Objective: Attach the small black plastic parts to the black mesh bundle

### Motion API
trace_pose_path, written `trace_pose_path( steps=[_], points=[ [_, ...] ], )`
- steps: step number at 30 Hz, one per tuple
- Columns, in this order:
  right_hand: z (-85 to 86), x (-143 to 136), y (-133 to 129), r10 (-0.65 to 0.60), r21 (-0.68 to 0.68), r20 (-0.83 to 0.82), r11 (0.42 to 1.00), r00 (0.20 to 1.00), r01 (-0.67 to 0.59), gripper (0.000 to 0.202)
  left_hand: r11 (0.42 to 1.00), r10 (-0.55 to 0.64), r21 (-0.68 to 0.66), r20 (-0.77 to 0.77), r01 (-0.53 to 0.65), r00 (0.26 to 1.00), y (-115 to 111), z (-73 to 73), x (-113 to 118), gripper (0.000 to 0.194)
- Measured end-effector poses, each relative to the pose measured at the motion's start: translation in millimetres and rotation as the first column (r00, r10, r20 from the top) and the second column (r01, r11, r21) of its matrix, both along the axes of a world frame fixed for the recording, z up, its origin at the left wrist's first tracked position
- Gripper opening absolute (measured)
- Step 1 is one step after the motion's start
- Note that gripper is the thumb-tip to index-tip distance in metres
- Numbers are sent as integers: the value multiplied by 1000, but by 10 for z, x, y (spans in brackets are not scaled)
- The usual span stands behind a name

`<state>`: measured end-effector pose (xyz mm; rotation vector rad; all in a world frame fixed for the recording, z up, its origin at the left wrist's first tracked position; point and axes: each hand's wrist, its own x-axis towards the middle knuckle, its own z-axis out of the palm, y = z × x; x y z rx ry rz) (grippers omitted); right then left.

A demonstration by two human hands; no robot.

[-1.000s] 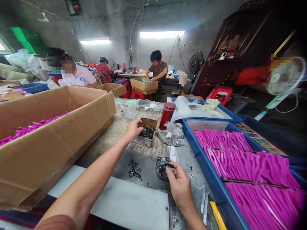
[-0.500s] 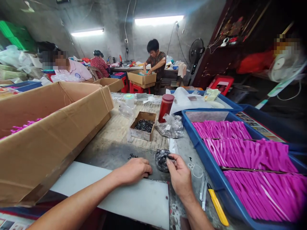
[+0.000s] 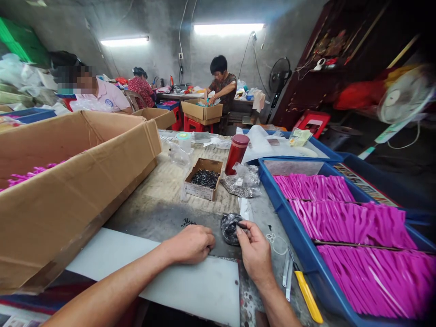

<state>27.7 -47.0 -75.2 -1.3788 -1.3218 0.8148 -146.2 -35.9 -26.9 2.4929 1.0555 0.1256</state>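
Two bare hands work low over a cluttered worktop (image 3: pixel 146 220), beside a clear bag (image 3: pixel 229 230) of black bits.
The right hand (image 3: pixel 255 254) pinches a small dark piece (image 3: pixel 241 225) between thumb and fingers at the bag's edge; the bag sits on the worktop between the hands. The left hand (image 3: pixel 192 244) is curled palm-down by the pale board (image 3: pixel 190 288), and I can't tell whether its fingers grip anything. Beyond, an open carton (image 3: pixel 200 191) of black pins carries side print too small to read; a seated person's shirt (image 3: pixel 109 96) bears a round blue emblem, its lettering illegible.
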Motion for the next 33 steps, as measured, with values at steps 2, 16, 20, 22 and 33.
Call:
trace_pose_path(
  steps=[2,16,20,22,33],
  points=[
    [19,-9,-10,-5,14,13,1000,1000,5,23,991,109,-92,175,-94,978,9,-15,-1,15],
    [91,-80,-65,209,111,89,970,974,-218,17,700,686,-710,637,-80,352,-15,-111,330,19],
    [79,-85,-56,216,91,105,970,971,-225,20,791,598,-584,674,-183,433,-22,-178,319,13],
    [73,-83,-52,218,82,119,970,969,-228,20,840,539,-477,685,-258,490,-23,-204,302,11],
    [84,-59,-39,120,154,338,972,933,-180,19,924,374,-194,640,-331,671,-32,-212,249,15]
  ],
)
